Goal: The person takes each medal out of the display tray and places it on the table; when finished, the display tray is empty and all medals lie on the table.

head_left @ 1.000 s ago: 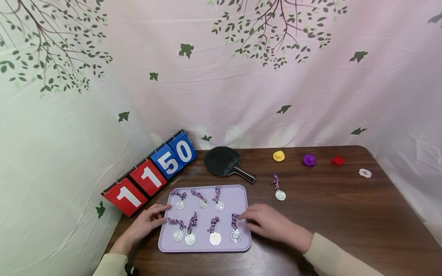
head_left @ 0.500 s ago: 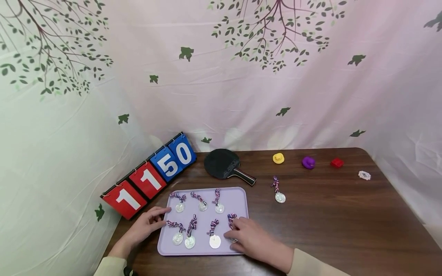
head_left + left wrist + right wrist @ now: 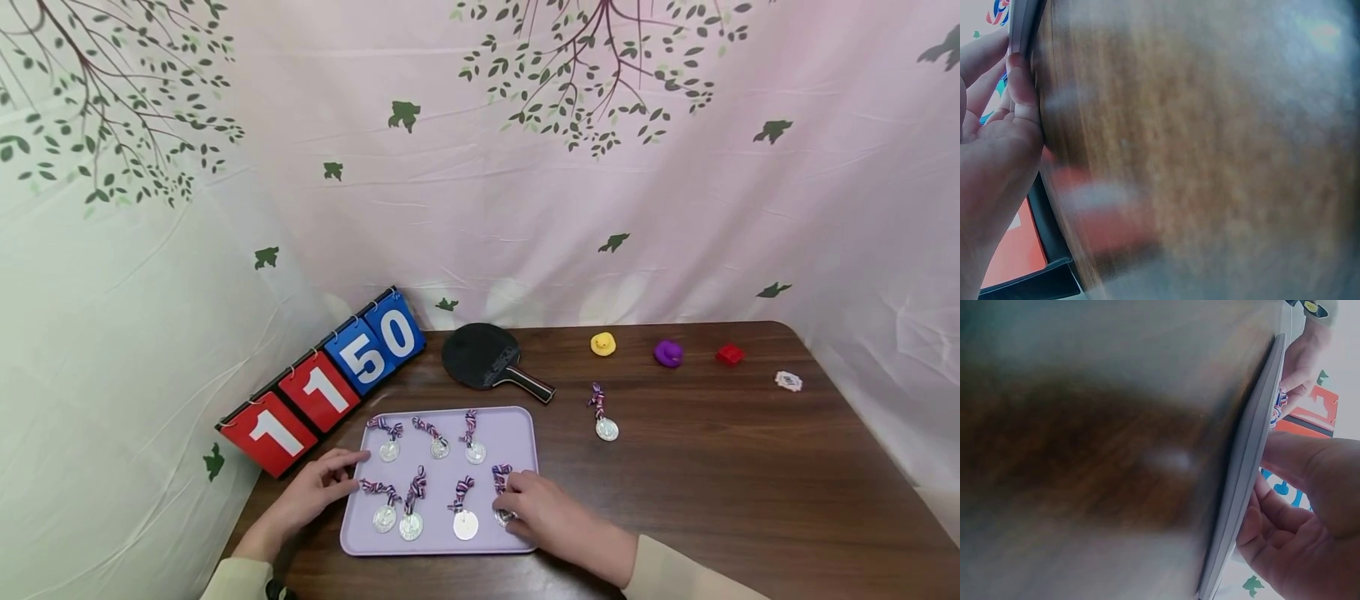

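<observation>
A lilac tray (image 3: 517, 425) lies on the table, bearing several silver medals with knotted striped ribbons. At the tray's left edge rests my left hand (image 3: 318, 486), thumb and fingers touching the rim; the left wrist view shows the hand (image 3: 1004, 125) against it. My right hand (image 3: 551, 512) reaches over the right rim and pinches the lower-right medal (image 3: 503, 515), partly covering it. In the right wrist view the fingers of the right hand (image 3: 1310, 512) are curled, with their tips partly hidden by the rim. Beside them on the tray is another medal (image 3: 466, 525).
Behind the tray lie a black table tennis bat (image 3: 480, 357) and a scoreboard (image 3: 322, 383). One medal (image 3: 607, 428) is on the table at right. Farther back sit a yellow duck (image 3: 603, 344), a purple duck (image 3: 668, 353), a red block (image 3: 730, 354) and a white scalloped piece (image 3: 788, 381).
My right hand has moved left and down from the tray's right edge onto the lower-right medal. The left hand has stayed at the left rim.
</observation>
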### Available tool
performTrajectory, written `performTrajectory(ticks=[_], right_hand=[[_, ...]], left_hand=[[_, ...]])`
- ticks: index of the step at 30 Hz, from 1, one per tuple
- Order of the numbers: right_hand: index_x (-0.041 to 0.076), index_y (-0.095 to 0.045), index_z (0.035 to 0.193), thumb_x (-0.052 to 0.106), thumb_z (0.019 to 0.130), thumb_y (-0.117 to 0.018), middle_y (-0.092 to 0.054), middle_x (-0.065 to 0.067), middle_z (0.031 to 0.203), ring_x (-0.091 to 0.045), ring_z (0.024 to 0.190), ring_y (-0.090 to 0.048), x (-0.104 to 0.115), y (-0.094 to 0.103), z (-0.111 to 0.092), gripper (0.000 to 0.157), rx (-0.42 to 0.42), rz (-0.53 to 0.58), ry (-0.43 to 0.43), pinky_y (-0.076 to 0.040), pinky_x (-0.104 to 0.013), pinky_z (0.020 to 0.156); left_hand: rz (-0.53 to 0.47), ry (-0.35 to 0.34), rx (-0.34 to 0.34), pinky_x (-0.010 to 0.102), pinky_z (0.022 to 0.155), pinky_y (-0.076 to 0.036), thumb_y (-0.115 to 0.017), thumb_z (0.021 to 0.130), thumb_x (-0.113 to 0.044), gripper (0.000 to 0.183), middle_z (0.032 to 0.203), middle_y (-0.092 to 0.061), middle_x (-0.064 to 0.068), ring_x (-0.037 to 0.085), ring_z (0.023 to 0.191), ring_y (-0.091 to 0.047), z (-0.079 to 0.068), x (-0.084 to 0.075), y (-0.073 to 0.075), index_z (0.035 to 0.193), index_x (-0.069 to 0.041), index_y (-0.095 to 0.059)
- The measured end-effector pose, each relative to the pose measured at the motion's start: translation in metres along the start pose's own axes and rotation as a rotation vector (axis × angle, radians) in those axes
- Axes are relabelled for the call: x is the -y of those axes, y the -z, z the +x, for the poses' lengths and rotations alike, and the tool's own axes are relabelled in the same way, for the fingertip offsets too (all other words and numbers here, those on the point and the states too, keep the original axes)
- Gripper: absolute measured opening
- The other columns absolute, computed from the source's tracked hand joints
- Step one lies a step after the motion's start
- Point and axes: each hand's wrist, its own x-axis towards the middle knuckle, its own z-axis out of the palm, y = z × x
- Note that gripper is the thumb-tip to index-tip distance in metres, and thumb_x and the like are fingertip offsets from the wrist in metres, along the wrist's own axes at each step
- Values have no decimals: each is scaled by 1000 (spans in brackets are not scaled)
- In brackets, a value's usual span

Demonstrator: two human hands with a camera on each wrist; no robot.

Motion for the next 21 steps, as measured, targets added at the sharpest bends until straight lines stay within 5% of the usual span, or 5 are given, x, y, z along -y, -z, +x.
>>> performTrajectory(ticks=[14, 21], right_hand=[[22, -67, 104, 22, 71, -82, -52, 6, 87, -8, 75, -49, 6, 5, 3, 36, 17, 0, -71, -44, -25, 65], [17, -70, 105, 13, 73, -78, -58, 8, 88, -2, 75, -51, 2, 4, 4, 33, 43, 144, -84, -45, -22, 66]], left_hand=[[-36, 9, 4, 26, 70, -45, -70, 87, -25, 42, 117, -54, 4, 23, 90, -49, 1, 6, 0, 127, -28, -61], [-49, 9, 1, 27, 70, -45, -69, 87, -24, 43, 118, -54, 4, 23, 91, -49, 2, 8, -1, 129, -28, -60]])
